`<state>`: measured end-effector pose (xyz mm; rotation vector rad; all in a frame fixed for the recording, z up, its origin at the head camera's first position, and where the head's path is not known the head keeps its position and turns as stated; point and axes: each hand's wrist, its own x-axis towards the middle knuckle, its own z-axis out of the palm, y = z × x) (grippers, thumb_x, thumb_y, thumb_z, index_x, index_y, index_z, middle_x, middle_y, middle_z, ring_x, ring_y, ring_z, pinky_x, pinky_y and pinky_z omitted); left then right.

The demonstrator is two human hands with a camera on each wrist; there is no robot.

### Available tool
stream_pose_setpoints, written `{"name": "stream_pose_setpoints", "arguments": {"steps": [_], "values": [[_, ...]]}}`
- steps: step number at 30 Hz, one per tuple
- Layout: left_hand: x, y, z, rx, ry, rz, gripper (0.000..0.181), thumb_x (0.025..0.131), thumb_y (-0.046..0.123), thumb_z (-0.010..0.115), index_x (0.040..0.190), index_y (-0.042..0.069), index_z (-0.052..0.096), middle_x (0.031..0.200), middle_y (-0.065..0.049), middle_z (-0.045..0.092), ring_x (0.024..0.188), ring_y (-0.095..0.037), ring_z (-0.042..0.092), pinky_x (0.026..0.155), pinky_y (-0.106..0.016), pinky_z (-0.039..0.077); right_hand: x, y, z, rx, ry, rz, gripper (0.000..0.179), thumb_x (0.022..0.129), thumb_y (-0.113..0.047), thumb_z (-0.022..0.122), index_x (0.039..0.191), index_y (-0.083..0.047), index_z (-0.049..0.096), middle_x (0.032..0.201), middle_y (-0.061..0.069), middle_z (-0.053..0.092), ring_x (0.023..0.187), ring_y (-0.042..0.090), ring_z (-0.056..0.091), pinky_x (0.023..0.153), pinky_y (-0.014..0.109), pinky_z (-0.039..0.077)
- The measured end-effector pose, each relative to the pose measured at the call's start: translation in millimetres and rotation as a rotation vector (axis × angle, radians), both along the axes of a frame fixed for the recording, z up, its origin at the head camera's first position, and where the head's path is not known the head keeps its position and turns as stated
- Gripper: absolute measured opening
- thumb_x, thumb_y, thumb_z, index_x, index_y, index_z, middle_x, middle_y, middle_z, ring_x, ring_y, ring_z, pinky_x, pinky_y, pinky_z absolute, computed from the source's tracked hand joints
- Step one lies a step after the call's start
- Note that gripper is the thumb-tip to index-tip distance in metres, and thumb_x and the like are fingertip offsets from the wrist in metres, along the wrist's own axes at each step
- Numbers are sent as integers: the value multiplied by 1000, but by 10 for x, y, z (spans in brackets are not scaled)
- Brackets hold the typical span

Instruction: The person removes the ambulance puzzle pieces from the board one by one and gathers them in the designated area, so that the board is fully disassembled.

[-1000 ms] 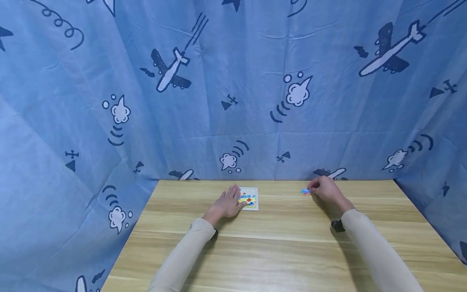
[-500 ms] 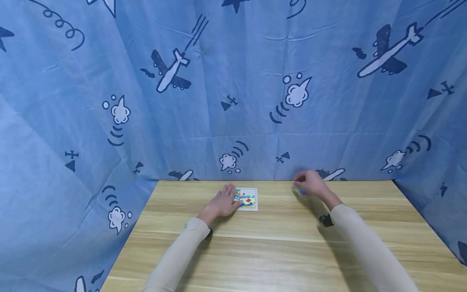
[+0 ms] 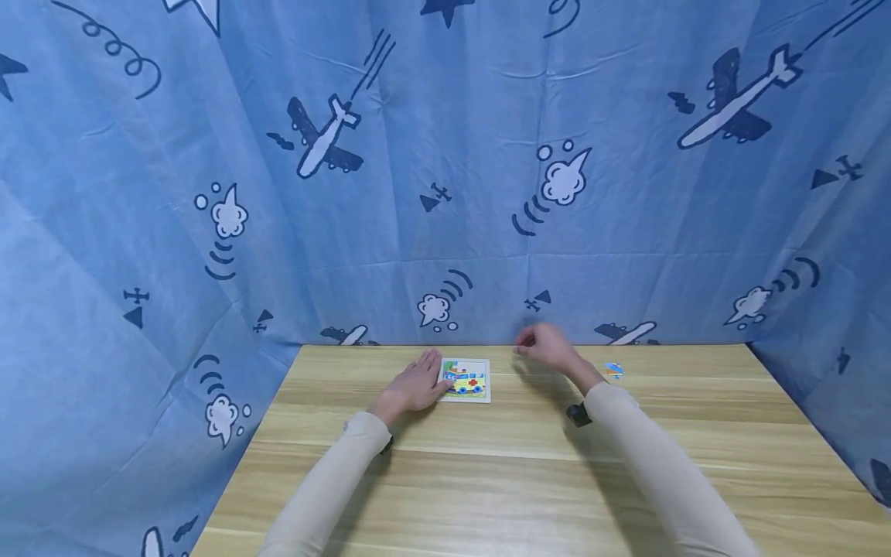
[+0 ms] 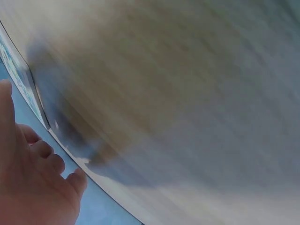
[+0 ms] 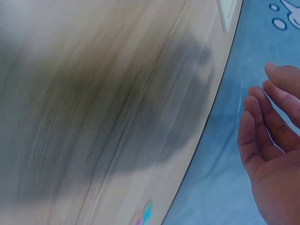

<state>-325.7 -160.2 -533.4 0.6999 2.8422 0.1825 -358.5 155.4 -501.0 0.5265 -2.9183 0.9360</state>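
Observation:
A small square picture puzzle (image 3: 465,381) with a white frame and a yellow ambulance lies near the table's back edge. The left hand (image 3: 412,384) lies beside it, fingers stretched forward and thumb at the puzzle's left border. To the puzzle's right, the right hand (image 3: 550,346) is raised over the table with curled fingers. A small pale bit shows at its fingertips, seemingly the edge of a puzzle piece mostly hidden by the fingers. In the right wrist view, the right hand (image 5: 274,136) hides whatever is between thumb and forefinger. A loose colourful puzzle piece (image 3: 614,370) lies farther right.
The wooden table (image 3: 487,480) reaches back to a blue curtain (image 3: 390,232) printed with aeroplanes. Curtain also hangs along both sides. The right forearm covers part of the tabletop near the loose piece.
From beside the loose pieces the right hand has lifted and travelled left, nearer the puzzle. Its move uncovers one loose piece. The left hand has slid slightly left, showing more of the picture.

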Motion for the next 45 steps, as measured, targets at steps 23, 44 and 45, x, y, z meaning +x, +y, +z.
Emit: {"name": "stream_pose_setpoints", "arguments": {"steps": [23, 44, 45], "values": [[-132, 0, -153, -16, 4, -15, 77, 113, 53, 29, 168, 3, 14, 179, -13, 11, 167, -28, 11, 136, -47, 19, -4, -890, -191, -17, -173, 18, 13, 97, -15, 74, 105, -5, 77, 98, 8, 75, 90, 18, 67, 87, 37, 60], [-116, 51, -135, 1, 6, -29, 72, 114, 47, 30, 167, -1, 17, 177, -18, 15, 167, -32, 14, 135, -49, 21, 33, -1292, -376, 35, -61, 26, 6, 94, -9, 76, 93, -5, 79, 89, 8, 75, 81, 18, 66, 85, 39, 60], [-121, 60, -126, -5, 4, -29, 72, 114, 47, 30, 167, -1, 17, 177, -17, 15, 167, -32, 14, 135, -49, 21, 24, -1289, -376, 38, -58, 26, 6, 94, -9, 76, 93, -5, 79, 89, 7, 75, 81, 18, 66, 85, 39, 60]]}}
